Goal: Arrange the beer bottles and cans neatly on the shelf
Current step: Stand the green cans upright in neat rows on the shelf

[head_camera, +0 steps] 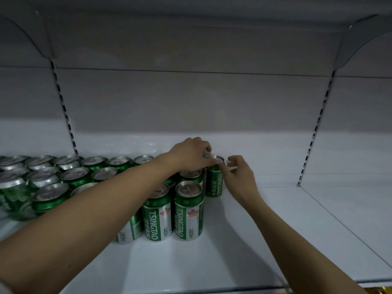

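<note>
Both hands meet over one green and silver beer can (214, 181) standing upright on the white shelf (244, 247), at about one o'clock from the main block of cans. The left hand (188, 154) reaches in from eight o'clock across the stock, and its grip is curled down over the can's top rim, fingertips on the lid. The right hand (238, 177) comes in from five o'clock; its grip is partly closed, thumb and forefinger pinching the can's upper edge from the three o'clock side, the other fingers loosely curled above and holding nothing.

The held can stands just beside the rightmost column of cans, at the far right end of the group. Two front cans (172, 213) with TSINGTAO lettering stand upright side by side at six o'clock from it, touching each other. The rest of the cans (61, 179) fill the shelf toward nine o'clock in tight rows, lids up, partly hidden under the left forearm.

At three o'clock a slotted upright rail (316, 128) runs up the grey back panel, and a second rail (63, 111) rises at ten o'clock behind the cans.
</note>
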